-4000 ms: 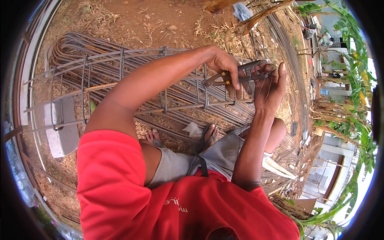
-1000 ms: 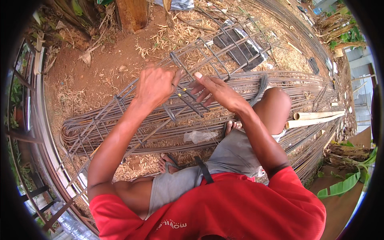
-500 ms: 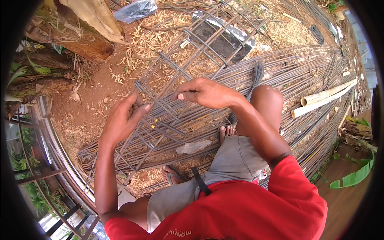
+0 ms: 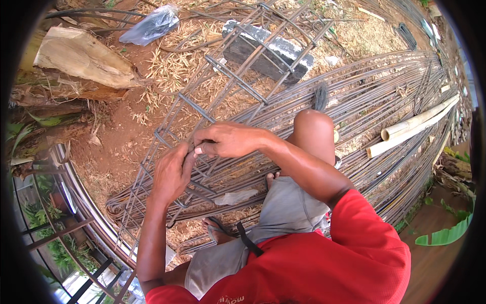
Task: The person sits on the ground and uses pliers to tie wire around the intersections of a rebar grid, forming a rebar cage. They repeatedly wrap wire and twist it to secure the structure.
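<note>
My left hand (image 4: 171, 172) and my right hand (image 4: 225, 140) meet fingertip to fingertip over a long rebar cage (image 4: 242, 83). Thumb and fingers are pinched on both hands; whatever is between them is too small to make out. The cage of straight bars and square stirrups runs from the lower left to the far side, crossing in front of my legs. Part of it is hidden behind my hands. Beside my raised knee lies a bundle of thin tie wire (image 4: 320, 97).
The cage rests over a black and white block (image 4: 253, 53). Beneath spreads a wide heap of long steel rods (image 4: 354, 96). Bamboo pieces (image 4: 415, 124) lie at the right, a cut trunk (image 4: 83, 58) and a plastic bag (image 4: 151, 25) at the far left, a metal railing (image 4: 61, 223) nearer.
My hands were apart over the cage; the right has moved left and now meets the left at the fingertips. The whole view has shifted slightly.
</note>
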A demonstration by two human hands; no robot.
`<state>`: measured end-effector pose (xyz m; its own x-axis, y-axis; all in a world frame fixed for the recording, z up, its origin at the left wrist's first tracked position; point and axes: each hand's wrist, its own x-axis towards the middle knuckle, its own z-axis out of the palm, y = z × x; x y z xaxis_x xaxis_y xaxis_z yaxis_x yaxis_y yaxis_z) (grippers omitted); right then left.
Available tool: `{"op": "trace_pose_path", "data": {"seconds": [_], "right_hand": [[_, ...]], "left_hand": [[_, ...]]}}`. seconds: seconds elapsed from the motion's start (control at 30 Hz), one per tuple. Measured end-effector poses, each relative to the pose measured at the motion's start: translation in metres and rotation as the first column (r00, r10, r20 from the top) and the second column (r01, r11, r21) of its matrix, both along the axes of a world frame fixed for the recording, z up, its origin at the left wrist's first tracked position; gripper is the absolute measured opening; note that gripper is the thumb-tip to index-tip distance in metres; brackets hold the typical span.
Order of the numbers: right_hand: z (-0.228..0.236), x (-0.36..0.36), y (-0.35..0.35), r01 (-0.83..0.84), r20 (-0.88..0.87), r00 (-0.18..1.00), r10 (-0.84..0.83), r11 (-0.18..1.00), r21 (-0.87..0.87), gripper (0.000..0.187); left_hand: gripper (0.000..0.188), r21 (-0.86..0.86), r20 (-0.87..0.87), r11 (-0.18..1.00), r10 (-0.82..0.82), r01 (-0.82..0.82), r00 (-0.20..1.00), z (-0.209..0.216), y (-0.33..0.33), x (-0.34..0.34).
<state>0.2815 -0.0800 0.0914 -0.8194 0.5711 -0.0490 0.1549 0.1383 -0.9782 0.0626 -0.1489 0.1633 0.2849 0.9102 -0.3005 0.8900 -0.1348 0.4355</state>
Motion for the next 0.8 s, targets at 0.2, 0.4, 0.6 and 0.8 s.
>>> {"op": "trace_pose_path", "data": {"seconds": [0.2, 0.4, 0.6, 0.8], "right_hand": [[-0.007, 0.017, 0.016, 0.072, -0.007, 0.997, -0.071, 0.996, 0.054, 0.016], [-0.004, 0.053, 0.046, 0.149, 0.221, 0.960, -0.172, 0.982, 0.117, 0.018], [-0.027, 0.085, 0.058, 0.218, 0.502, 0.793, -0.345, 0.930, 0.295, 0.021], [-0.055, 0.038, 0.047, 0.271, 0.523, 0.754, -0.397, 0.914, 0.303, 0.021]], "left_hand": [[0.027, -0.159, 0.109, 0.987, -0.020, 0.037, 0.994, 0.010, 0.027, 0.004], [0.033, -0.010, 0.125, 0.978, 0.209, -0.210, 0.970, -0.010, 0.035, -0.003], [0.043, 0.047, 0.202, 0.835, 0.529, -0.548, 0.824, -0.089, 0.027, 0.006], [0.054, -0.358, 0.211, 0.645, 0.760, -0.675, 0.614, -0.141, 0.044, 0.024]]}}
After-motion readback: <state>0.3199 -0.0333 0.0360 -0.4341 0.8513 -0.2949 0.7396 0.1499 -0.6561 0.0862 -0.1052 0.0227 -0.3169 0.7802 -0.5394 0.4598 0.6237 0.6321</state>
